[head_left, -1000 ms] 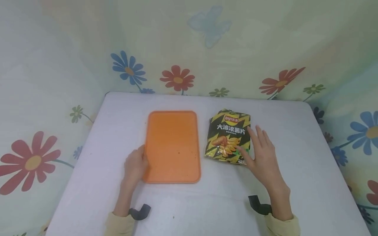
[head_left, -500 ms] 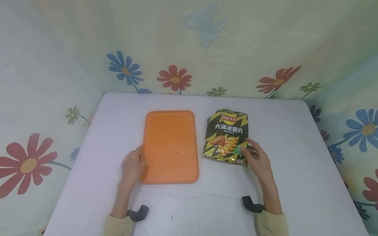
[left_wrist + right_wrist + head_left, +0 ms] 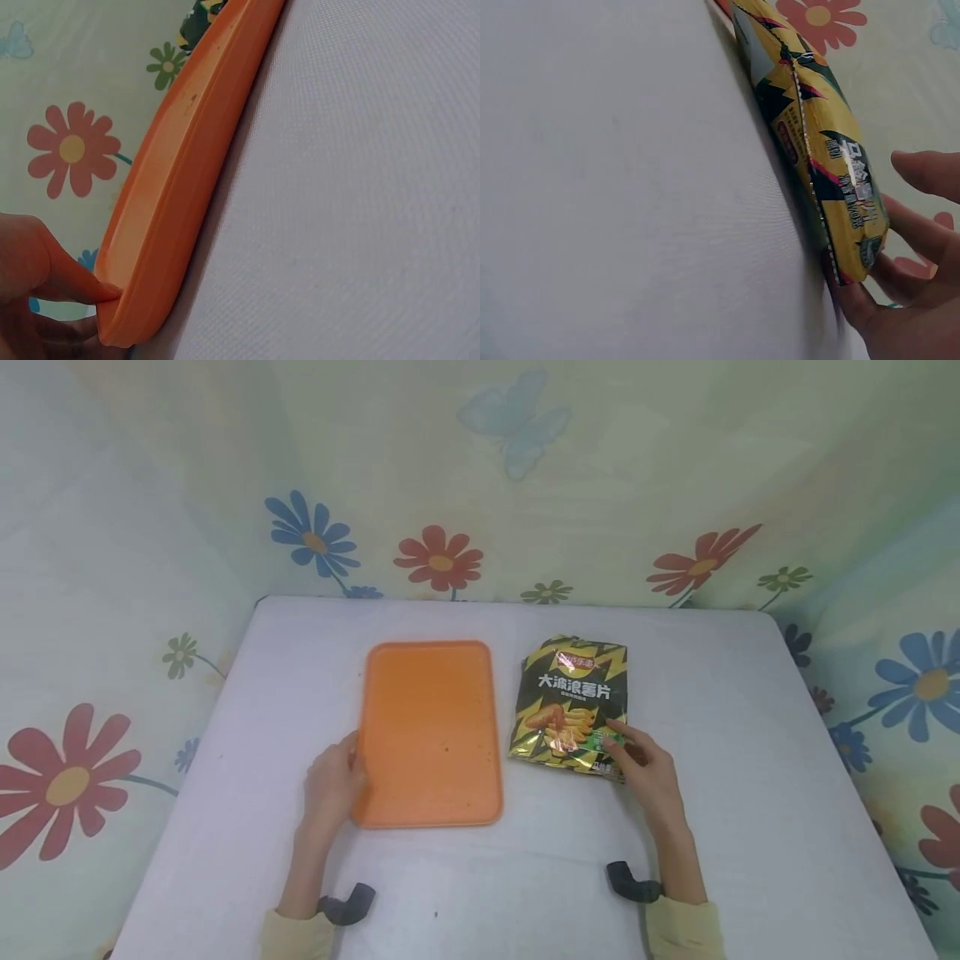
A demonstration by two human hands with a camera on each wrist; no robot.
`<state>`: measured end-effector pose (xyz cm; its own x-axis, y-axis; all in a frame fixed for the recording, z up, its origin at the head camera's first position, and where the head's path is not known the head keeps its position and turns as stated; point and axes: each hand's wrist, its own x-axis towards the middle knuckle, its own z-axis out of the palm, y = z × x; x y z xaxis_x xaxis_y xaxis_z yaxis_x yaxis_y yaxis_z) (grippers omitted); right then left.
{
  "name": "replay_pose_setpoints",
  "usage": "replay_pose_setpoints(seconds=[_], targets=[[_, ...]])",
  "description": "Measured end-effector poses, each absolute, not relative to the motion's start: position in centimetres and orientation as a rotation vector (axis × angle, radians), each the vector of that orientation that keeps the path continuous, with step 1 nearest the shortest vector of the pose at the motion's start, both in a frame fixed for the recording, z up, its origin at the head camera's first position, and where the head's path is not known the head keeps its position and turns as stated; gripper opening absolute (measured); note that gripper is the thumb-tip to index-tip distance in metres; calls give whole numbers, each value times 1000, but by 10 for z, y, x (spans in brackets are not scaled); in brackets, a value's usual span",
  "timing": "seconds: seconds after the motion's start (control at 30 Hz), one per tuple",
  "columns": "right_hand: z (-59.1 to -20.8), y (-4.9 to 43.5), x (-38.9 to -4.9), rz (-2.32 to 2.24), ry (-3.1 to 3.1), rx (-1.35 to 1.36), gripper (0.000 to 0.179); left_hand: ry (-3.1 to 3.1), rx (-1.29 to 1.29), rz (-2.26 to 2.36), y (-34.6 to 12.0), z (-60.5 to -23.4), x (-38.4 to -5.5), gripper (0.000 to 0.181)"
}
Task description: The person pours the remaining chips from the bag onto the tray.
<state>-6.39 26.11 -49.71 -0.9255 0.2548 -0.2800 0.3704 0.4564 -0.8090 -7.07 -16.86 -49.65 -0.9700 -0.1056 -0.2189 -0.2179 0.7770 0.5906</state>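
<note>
An orange rectangular tray (image 3: 427, 735) lies on the white table. My left hand (image 3: 330, 781) grips its near left rim, and in the left wrist view the thumb (image 3: 109, 291) presses on the edge with the fingers beneath. Right of the tray is a black and yellow Lay's chip bag (image 3: 566, 693), lying flat with its printed front up. My right hand (image 3: 651, 772) is at the bag's lower right side. In the right wrist view its fingers touch the bag's corner, while the thumb (image 3: 930, 171) stands apart above the bag.
A white cloth covers the table (image 3: 480, 893). Behind it and at both sides hangs a curtain (image 3: 637, 460) printed with flowers and a butterfly. A narrow gap separates tray and bag. Black curved pieces (image 3: 633, 885) sit at both wrists.
My right hand has moved left from spread fingers beside the bag to touching its lower right side. The bag has shifted slightly toward the tray. The left hand keeps its hold.
</note>
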Motion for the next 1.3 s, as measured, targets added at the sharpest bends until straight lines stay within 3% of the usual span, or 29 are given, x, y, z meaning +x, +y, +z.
replay_pose_setpoints(seconds=[0.4,0.8,1.3], targets=[[-506,255,-57,-1610,2537,540,72,2803,-268,943,-169,-496,-70,49],[-507,255,-55,-1703,2525,501,63,2803,-265,919,-167,-494,-69,50],[-460,257,-56,-1805,2883,-12,59,2782,-271,929,-167,-496,-70,51]])
